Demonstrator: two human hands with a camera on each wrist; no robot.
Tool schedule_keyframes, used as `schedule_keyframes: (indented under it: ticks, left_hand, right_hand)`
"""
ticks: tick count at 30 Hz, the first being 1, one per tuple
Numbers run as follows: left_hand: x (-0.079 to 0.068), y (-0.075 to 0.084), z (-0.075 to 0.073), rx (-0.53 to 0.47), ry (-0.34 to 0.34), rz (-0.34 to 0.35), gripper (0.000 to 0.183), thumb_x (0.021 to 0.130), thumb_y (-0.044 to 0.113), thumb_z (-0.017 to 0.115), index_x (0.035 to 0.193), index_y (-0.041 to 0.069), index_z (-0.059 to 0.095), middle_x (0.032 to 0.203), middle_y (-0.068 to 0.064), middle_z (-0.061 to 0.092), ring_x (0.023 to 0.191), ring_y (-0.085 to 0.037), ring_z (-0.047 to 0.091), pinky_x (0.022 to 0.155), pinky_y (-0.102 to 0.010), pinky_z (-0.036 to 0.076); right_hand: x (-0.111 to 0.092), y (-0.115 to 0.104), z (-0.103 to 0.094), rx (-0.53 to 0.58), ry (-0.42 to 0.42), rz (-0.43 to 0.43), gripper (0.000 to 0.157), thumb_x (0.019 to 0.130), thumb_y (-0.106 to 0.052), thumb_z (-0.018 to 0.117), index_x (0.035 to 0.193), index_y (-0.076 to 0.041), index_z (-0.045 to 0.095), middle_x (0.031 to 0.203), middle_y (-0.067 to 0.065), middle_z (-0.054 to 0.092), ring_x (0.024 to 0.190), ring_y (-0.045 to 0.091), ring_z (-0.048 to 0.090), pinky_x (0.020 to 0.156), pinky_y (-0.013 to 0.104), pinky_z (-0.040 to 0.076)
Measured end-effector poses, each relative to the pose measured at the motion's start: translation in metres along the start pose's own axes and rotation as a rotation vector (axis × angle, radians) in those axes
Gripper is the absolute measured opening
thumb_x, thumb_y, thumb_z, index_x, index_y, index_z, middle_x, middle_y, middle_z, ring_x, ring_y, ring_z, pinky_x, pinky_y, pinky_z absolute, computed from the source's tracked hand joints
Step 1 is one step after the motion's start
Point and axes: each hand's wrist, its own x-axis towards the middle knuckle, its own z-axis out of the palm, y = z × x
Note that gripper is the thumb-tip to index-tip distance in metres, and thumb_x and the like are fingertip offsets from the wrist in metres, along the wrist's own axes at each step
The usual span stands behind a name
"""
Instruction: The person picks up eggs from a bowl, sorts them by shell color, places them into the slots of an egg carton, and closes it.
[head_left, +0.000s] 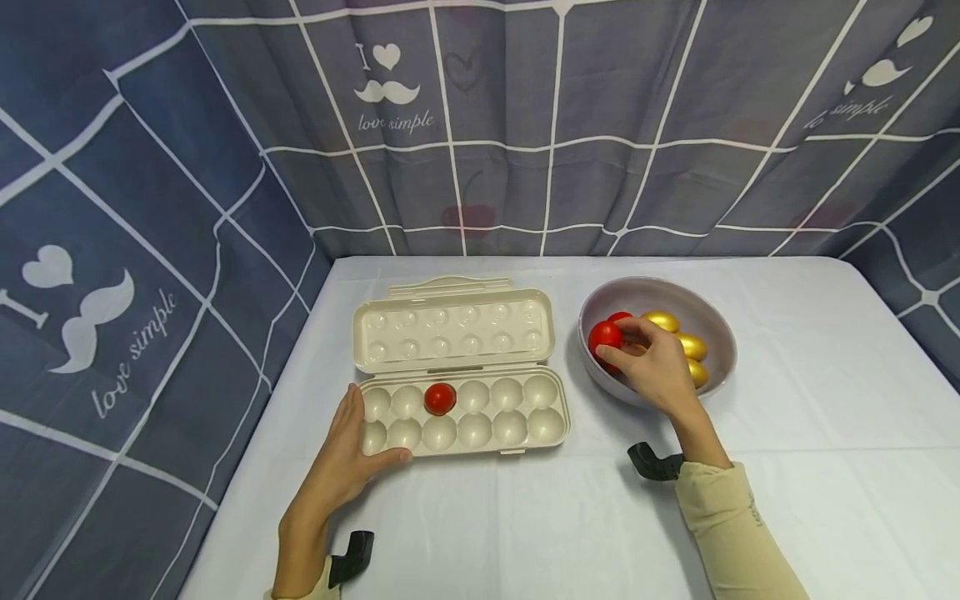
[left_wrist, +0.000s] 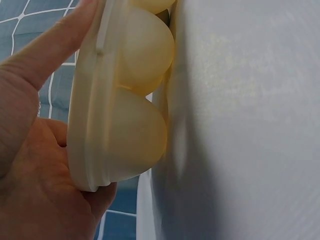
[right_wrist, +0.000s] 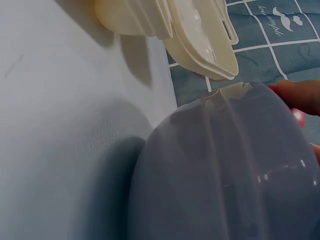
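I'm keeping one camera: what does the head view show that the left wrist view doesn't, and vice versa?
Only the head view shows the bowl, gold eggs, red eggs and right hand. The left wrist view alone shows the underside of the egg tray. Both show the left hand touching that tray, the table cover and the curtain.

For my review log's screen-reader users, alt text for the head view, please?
The right hand grips a red egg at a bowl holding gold eggs; the left hand holds an open egg carton containing another red egg.
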Motion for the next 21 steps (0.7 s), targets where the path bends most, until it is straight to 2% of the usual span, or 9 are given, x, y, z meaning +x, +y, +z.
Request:
schedule_keyframes:
  ticks: [9,21]
  left_hand:
    - [-0.0004,0.0014,0.0000,-0.011,0.005,0.008,0.127,0.074,0.039,0.087,0.153,-0.010,0.000,0.160,-0.028,-0.005,0.147,-0.043,-0.005,0.115,-0.061,0.006]
    - [-0.0014,0.0008,0.0003,-0.013,0.007,0.005,0.128,0.073,0.039,0.087,0.153,-0.010,0.000,0.160,-0.028,-0.005,0.147,-0.042,-0.004,0.115,-0.061,0.006]
  right_hand:
    - [-0.0017,-0.0012,-0.0045,0.168,-0.035,0.066,0.051,0.088,-0.022,0.077,0.128,0.003,0.058,0.118,0.013,0.061,0.098,0.009,0.063,0.079,0.016,0.051]
    - [-0.0028,-0.0051,-0.0025,0.210,-0.034,0.036,0.047,0.088,-0.019,0.077,0.125,0.004,0.059,0.111,0.010,0.064,0.095,0.009,0.065,0.081,0.016,0.051]
